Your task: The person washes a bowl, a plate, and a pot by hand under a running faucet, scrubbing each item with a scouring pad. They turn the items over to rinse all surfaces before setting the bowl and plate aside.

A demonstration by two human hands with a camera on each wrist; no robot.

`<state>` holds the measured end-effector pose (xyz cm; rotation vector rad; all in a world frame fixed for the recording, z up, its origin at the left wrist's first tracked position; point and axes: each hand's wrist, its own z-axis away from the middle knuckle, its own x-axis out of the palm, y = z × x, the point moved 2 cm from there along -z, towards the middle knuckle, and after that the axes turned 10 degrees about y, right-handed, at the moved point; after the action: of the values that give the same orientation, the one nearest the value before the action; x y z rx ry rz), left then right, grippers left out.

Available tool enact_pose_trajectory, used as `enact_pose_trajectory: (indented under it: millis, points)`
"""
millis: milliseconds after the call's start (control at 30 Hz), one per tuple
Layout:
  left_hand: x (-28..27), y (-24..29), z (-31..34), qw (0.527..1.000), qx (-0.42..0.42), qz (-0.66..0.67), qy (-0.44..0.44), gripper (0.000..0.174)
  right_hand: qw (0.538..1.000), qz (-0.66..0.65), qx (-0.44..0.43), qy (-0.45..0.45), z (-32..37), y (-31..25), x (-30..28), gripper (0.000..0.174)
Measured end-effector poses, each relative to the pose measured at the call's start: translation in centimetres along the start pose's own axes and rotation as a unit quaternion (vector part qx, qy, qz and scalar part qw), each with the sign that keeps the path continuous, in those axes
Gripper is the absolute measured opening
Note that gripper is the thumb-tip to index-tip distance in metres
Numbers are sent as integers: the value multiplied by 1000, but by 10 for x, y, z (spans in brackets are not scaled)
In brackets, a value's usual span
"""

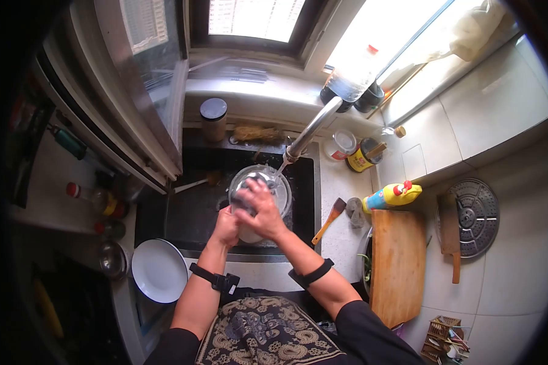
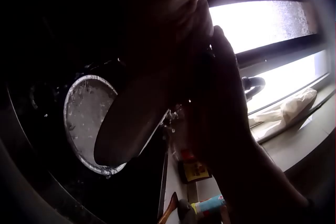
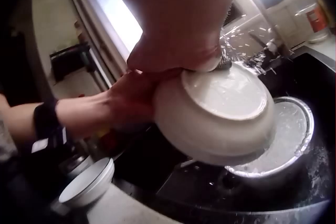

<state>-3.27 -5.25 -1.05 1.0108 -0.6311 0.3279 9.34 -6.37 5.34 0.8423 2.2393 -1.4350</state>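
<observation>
Over the sink (image 1: 189, 213), my left hand (image 1: 226, 226) grips the edge of a white bowl (image 3: 220, 137). The bowl is tilted, its ringed base facing up toward my right hand (image 1: 262, 207). That hand presses a dark mesh scouring ball (image 3: 225, 65) against the base; part of the ball shows past the hand, the rest is hidden. Water from the curved metal faucet (image 1: 313, 128) splashes around the bowl. Beneath it, a metal-rimmed basin (image 3: 311, 124) holds water. In the left wrist view the bowl appears as a dark silhouette overlapping the basin.
Another white bowl (image 1: 159, 271) stands left of the sink. To the right are a wooden spatula (image 1: 330, 220), a yellow-and-blue bottle (image 1: 391, 196) and an upright cutting board (image 1: 399, 267). Behind the sink stands a lidded jar (image 1: 214, 121). A white-handled brush (image 1: 190, 186) lies in the sink.
</observation>
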Motion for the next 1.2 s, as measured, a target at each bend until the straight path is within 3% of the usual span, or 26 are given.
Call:
enact_pose_trajectory:
  millis: [33, 100, 133, 233, 267, 300, 367, 400, 500, 533, 567, 600, 633, 667, 700, 733, 833, 900, 967, 1033, 1200]
  points:
    - [0, 4, 1, 1000, -14, 22, -7, 30, 999, 9, -42, -24, 5, -14, 1, 40]
    - [1, 12, 3, 997, -41, 69, -21, 28, 998, 8, -44, -34, 7, -10, 9, 34]
    - [4, 15, 6, 1000, 10, -28, -7, 27, 998, 6, -44, -40, 9, -6, 12, 31]
    - [-5, 2, 5, 981, -9, -193, -20, 28, 997, -6, 41, 66, -10, 44, 16, 28]
    - [1, 4, 11, 982, -17, -188, -12, 29, 972, -93, 203, 78, -14, 66, 14, 31]
    - [12, 11, 21, 984, -10, -174, -23, 30, 912, -177, 359, 88, -15, 82, 7, 35]
    - [18, 15, 28, 985, 5, -171, -32, 32, 807, -241, 531, 94, -9, 93, -10, 41]
    - [20, 17, 29, 987, 5, -159, -28, 31, 816, -226, 518, 119, 2, 114, -3, 40]
    - [23, 18, 29, 992, 5, -122, -9, 29, 898, -167, 364, 183, 17, 120, 13, 45]
    - [21, 18, 24, 993, 4, -114, -1, 28, 883, -213, 379, 178, 11, 82, 8, 42]
    - [18, 17, 19, 994, 2, -108, 6, 28, 933, -149, 283, 165, 10, 65, 9, 37]
    - [11, 13, 11, 992, 6, -128, 8, 26, 962, -157, 166, 146, 10, 44, 11, 35]
    - [12, 13, 8, 994, 4, -110, 5, 27, 991, -75, 57, 96, 7, 23, 11, 33]
    - [13, 14, 6, 999, -18, -32, 9, 27, 998, -22, 9, 66, 11, -3, 12, 32]
    - [14, 16, 4, 998, -41, 46, 14, 27, 1000, -7, -14, 9, 11, -18, 12, 34]
    - [17, 21, 3, 993, 36, -3, -114, 29, 999, 17, -27, 1, 11, -17, 12, 34]
    - [7, 16, 9, 994, 51, -94, -21, 34, 997, 40, -30, 56, -5, -3, 8, 32]
    - [-3, 6, 10, 988, 24, -149, -16, 28, 989, 18, 54, 133, -16, 30, 10, 30]
    - [9, 10, 23, 991, 33, -131, -3, 28, 954, -140, 247, 93, -19, 65, 4, 35]
    - [15, 13, 32, 994, 40, -100, -1, 28, 915, -176, 348, 100, -4, 78, -3, 40]
    - [11, 14, 26, 998, 54, 27, 36, 34, 754, -328, 547, 157, 49, 118, 25, 47]
